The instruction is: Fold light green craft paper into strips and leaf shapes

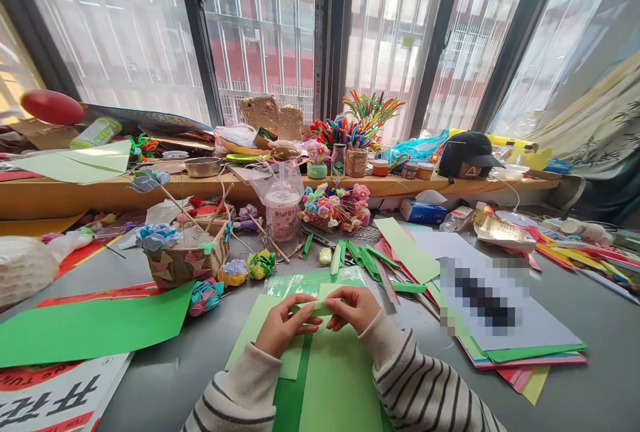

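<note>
Between my two hands is a small folded strip of light green paper (316, 309). My left hand (283, 327) pinches its left end between thumb and fingers. At the other end, the fingertips of my right hand (354, 309) are closed on the same strip. Below them lie light green paper sheets (343, 379) on top of darker green paper (290, 412). Just beyond my hands rests a clear plastic sleeve (285, 285). Past it are several folded green paper strips (367, 262) in a loose heap, with a ruler (387, 284) beside them.
A stack of coloured paper (500, 305) lies on the right. On the left stand a basket with paper flowers (185, 262) and a green sheet (100, 325). A drink cup (283, 209), crocheted flowers (335, 209) and a tissue box (424, 209) line the back, before a cluttered ledge (240, 185).
</note>
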